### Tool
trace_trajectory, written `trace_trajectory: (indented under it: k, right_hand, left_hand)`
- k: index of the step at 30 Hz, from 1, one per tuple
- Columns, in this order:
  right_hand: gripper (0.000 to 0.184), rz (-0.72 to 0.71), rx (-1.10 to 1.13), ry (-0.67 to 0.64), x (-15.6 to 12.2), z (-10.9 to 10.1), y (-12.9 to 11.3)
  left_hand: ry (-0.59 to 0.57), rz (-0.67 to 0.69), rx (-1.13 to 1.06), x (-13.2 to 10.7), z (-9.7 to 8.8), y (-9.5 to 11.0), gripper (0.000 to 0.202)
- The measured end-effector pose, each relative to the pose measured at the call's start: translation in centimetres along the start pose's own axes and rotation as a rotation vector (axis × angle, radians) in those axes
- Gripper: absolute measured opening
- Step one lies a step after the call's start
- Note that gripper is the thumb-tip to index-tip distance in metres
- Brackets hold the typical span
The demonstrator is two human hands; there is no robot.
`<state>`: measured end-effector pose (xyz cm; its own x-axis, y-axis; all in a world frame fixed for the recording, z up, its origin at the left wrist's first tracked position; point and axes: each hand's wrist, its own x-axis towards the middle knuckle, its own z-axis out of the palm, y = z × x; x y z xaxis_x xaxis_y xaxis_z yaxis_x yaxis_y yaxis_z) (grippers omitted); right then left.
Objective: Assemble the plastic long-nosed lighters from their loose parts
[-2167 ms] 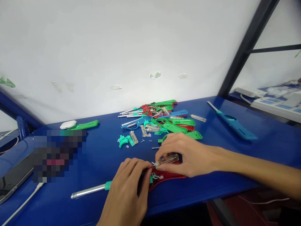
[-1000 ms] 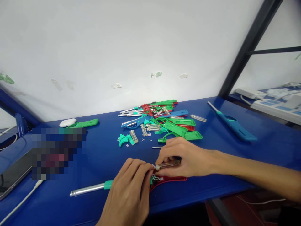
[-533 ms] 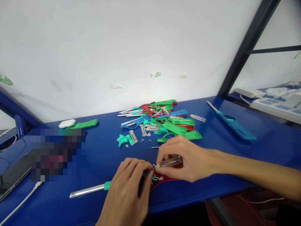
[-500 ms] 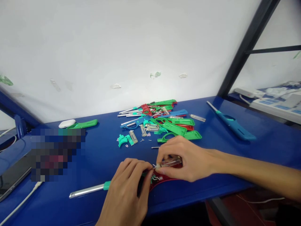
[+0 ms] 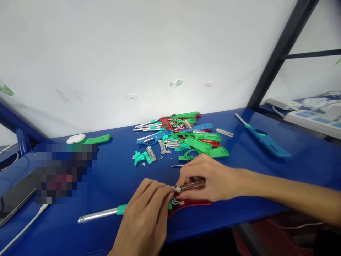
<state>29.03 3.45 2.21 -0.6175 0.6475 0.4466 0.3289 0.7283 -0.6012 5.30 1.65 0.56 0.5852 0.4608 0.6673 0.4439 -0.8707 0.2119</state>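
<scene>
My right hand (image 5: 210,179) is closed on a clear fuel tank (image 5: 192,185), its valve end pointing left. My left hand (image 5: 146,213) pinches a small white part (image 5: 174,188) at that end; the fingertips partly hide it. Beneath both hands lies an opened gas lighter with a red handle shell (image 5: 198,202), white wires (image 5: 177,202) showing inside. Its silver metal tube (image 5: 98,215) with a green collar (image 5: 122,209) sticks out to the left of my left hand, which covers the lighter's middle.
Behind the hands lies a pile of green shell halves (image 5: 198,142), tanks and lighter parts. A screwdriver tip (image 5: 177,166) shows beside my right hand. At right rests a blue lighter (image 5: 266,140); at left are a white case (image 5: 76,139), a phone (image 5: 18,195) and a cable (image 5: 29,222).
The tank in my right hand has tilted slightly, its body looking darker. More of the red shell shows below my right hand. My left hand stays almost in place.
</scene>
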Motion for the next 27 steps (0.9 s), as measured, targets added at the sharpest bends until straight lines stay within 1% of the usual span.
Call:
trace_trajectory:
  k: [5,10,12,20,24,27]
  right_hand:
    - [0.015,0.013,0.022,-0.003,0.04,0.01,-0.06]
    - [0.014,0.001,-0.006,0.021,0.1,-0.28,-0.1]
    - [0.015,-0.005,-0.014,0.026,0.09,-0.3,-0.08]
    - [0.016,-0.034,-0.016,0.046,0.12,-0.03,-0.15]
    - [0.017,-0.041,-0.02,0.034,0.2,-0.04,-0.21]
    - [0.017,-0.01,-0.007,0.02,0.31,-0.12,-0.35]
  left_hand:
    - [0.001,-0.006,0.007,-0.24,-0.05,-0.08,0.021]
    - [-0.027,-0.125,0.055,-0.77,-0.24,-0.14,0.014]
    - [-0.038,-0.141,0.043,-0.82,-0.28,-0.12,0.015]
    - [-0.025,-0.121,0.0,-0.53,-0.24,-0.11,0.019]
    - [0.02,-0.1,-0.016,-0.26,-0.2,0.04,0.017]
    - [0.029,-0.1,-0.014,-0.19,-0.25,0.11,0.016]
